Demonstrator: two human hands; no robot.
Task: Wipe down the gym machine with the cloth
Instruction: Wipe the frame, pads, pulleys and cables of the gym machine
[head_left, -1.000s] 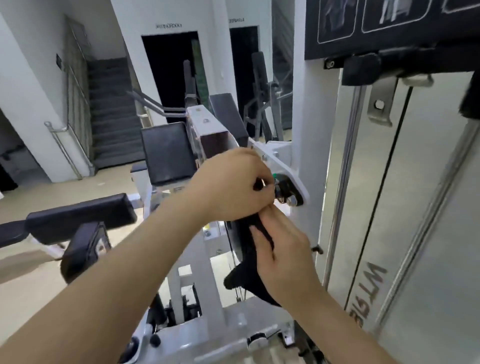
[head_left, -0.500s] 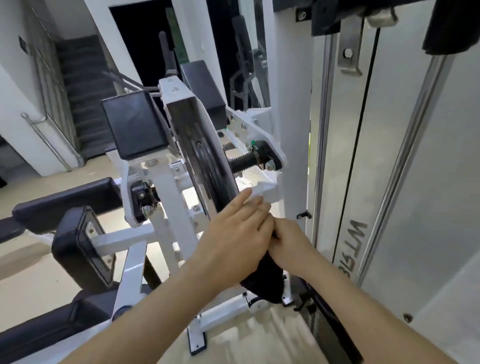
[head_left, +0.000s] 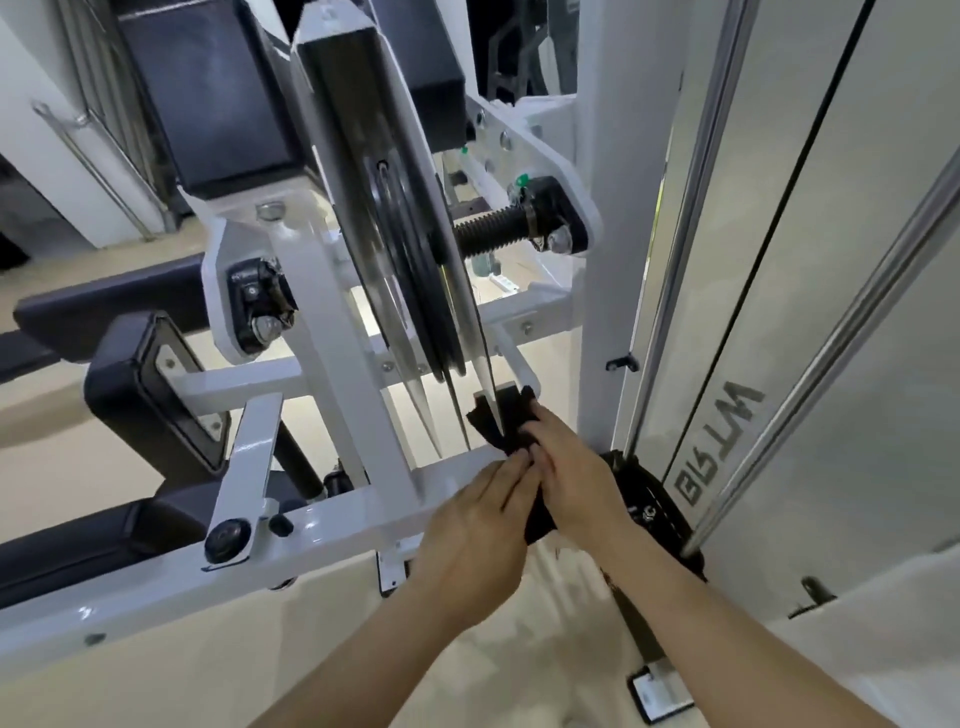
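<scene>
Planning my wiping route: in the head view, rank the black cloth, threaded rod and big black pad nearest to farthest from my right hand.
1. black cloth, held in the right hand.
2. threaded rod, above the hand.
3. big black pad, upper left, farthest back.

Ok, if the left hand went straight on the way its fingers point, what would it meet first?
Left hand would meet the black cloth first, bunched right at its fingertips, with the right hand just beyond; depth there is unclear.
</scene>
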